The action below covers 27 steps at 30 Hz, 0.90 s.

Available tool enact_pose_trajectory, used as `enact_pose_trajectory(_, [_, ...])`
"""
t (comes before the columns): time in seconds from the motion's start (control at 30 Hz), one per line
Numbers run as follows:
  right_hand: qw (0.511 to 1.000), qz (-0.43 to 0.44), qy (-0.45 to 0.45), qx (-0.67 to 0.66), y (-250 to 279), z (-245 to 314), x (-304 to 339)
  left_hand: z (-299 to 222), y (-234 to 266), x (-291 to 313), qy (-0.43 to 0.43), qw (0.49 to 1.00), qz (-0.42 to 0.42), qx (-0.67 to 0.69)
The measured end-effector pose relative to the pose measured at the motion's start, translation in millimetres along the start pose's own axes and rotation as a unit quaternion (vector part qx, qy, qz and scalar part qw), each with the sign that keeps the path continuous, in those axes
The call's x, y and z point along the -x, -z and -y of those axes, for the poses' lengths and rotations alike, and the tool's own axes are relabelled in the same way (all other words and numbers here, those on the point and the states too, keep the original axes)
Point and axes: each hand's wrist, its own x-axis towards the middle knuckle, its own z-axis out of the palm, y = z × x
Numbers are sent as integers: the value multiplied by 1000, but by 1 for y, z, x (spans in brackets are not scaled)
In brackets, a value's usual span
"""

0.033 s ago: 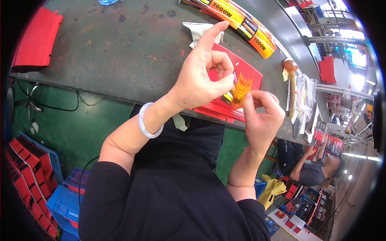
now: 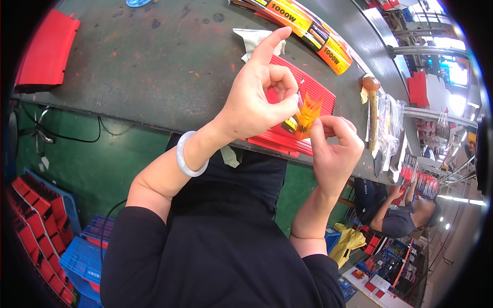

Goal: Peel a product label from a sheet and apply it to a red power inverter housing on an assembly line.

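A yellow-orange and black sticker label (image 2: 310,117) is stretched, slightly bent, between my two hands above a red ribbed metal casing (image 2: 322,92). My left hand (image 2: 259,97) pinches the label's left edge between its thumb and a curled finger, while one finger points up and away. At the right, my right hand (image 2: 336,143) grips the lower right corner between thumb and forefinger. The casing lies on the table under both hands, partly hidden by them. A crumpled white cloth (image 2: 251,40) sits beyond my left fingertips.
Strips of yellow and black labels (image 2: 308,28) lie along the far side. On the right are a round-headed stick (image 2: 372,110) and clear plastic bags (image 2: 393,128). Another red casing (image 2: 49,49) is at the table's left. Blue crates (image 2: 84,262) stand below; a co-worker (image 2: 400,218) is at the right.
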Motion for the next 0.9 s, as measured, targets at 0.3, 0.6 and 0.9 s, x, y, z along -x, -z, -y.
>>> enact_pose_trajectory(0.3, [1000,-2,-11,-5,1,0,0,2,-1,-1,1,1000,-14,7])
enact_pose_trajectory(0.6, [1000,-5,-11,5,3,1,-2,1,-1,-1,5,1000,-13,16])
enact_pose_trajectory(0.9, [1000,-17,-23,-5,6,4,-11,-1,0,0,26,999,-14,42])
